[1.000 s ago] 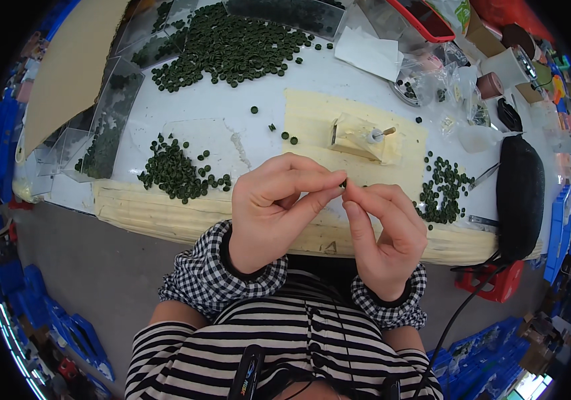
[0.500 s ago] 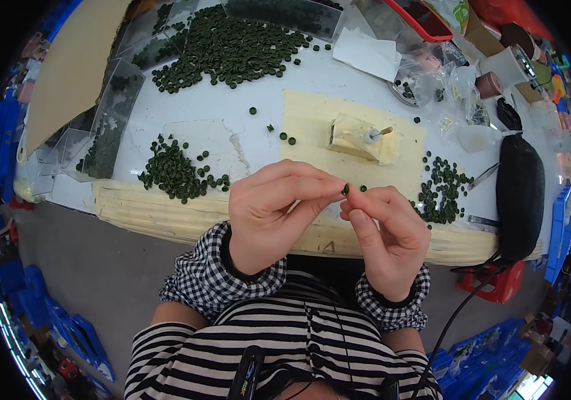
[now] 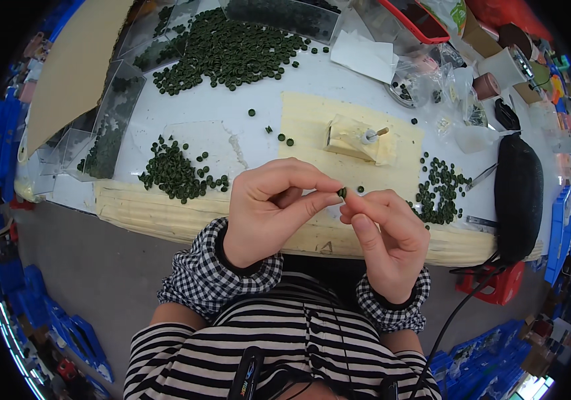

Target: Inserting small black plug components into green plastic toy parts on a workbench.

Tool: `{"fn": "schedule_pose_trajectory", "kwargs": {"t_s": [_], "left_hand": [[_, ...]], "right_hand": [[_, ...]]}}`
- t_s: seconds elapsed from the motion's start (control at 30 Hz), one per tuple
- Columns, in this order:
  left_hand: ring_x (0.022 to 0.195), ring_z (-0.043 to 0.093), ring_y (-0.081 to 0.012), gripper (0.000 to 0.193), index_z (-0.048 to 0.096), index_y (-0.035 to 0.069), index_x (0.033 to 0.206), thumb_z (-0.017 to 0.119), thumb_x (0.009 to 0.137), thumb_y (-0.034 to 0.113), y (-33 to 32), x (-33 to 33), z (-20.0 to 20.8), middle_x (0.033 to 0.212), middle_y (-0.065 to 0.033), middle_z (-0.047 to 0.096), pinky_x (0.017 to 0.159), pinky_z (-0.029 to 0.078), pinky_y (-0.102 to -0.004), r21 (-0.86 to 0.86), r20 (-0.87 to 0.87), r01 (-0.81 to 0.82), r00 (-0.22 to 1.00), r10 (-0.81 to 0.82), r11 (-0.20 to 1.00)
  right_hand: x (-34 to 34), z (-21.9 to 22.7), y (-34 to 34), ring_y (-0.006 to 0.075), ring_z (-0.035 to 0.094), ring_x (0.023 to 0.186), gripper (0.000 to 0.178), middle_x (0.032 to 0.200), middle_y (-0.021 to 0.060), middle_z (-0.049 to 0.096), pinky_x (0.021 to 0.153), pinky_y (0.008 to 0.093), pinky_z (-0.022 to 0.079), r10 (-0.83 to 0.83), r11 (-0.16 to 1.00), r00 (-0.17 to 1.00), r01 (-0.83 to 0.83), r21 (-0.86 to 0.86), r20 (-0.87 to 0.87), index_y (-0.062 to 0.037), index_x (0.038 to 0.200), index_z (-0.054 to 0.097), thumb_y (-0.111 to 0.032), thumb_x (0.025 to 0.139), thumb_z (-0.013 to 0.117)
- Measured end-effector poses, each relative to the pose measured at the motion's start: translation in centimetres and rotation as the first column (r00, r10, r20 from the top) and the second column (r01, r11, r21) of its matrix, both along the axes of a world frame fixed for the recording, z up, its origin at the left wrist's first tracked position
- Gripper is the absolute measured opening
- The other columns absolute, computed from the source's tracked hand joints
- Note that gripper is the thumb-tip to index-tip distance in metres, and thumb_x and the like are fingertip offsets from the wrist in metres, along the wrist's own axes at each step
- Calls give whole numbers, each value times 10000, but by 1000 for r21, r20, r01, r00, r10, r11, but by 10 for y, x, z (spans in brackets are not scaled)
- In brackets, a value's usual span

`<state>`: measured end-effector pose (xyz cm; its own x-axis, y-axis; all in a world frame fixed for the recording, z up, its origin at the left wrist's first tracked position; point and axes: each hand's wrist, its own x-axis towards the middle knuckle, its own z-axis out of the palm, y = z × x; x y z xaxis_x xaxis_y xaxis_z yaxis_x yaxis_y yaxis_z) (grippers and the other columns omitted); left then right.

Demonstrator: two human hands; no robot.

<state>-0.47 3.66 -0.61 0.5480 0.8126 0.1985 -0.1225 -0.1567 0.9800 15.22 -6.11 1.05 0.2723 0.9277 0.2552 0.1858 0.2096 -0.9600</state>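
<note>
Green is everywhere on this white surface (image 3: 312, 83). Far on my left, clear plastic trays (image 3: 109, 127) lean at the edge with dark green pieces inside, and past them a big scatter of small green rings (image 3: 232, 47) spreads across the back. Nearer to me, left of centre, lies a smaller green heap (image 3: 175, 172).

My left hand (image 3: 269, 210) is up in front of my chest, above the near edge of the surface, thumb and forefinger pressed together, their tips reaching rightward. Between both hands sits one small green ring (image 3: 342, 193), pinched at the spot where the fingertips of the two hands meet. It lies just right of my left fingertips and just left of, and slightly above, my right ones, so both hands are equally near. It is too small for me to tell which way its hole faces.

My right hand (image 3: 385, 240) is curled, fingers closed together, its thumb pointing up toward the ring.

Behind them a pale yellow mat (image 3: 312, 120) carries a small block with a pin (image 3: 359, 139). Further right are another green cluster (image 3: 440, 190) and a long black pouch (image 3: 517, 197).
</note>
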Motion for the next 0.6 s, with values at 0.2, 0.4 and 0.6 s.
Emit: {"fn": "schedule_pose_trajectory", "kwargs": {"t_s": [0.2,0.4,0.6], "left_hand": [[659,485,-44,151,699,-16,936,710,795,-70,-1,-2,5,918,-85,669,611,389,-186,-103,-12,81,997,-83,991],[645,474,-31,185,697,-7,974,711,798,-64,-1,-3,2,904,-77,674,574,365,-184,-38,-12,79,997,-79,996],[549,442,-10,187,717,31,987,717,809,-28,-3,2,7,840,-43,673,453,305,-187,211,-7,28,1000,-27,977]], "right_hand": [[2,-6,12,154,631,777,214,850,93,670,683,244,492,-123,991,989,118,61,83,14,987,717,58,778,711],[2,-8,14,159,635,725,216,838,92,665,627,245,495,-136,982,973,108,154,184,0,929,726,68,726,750],[2,-8,14,180,631,713,226,831,97,655,619,254,497,-207,961,938,142,237,277,-1,904,714,80,698,761]]}}
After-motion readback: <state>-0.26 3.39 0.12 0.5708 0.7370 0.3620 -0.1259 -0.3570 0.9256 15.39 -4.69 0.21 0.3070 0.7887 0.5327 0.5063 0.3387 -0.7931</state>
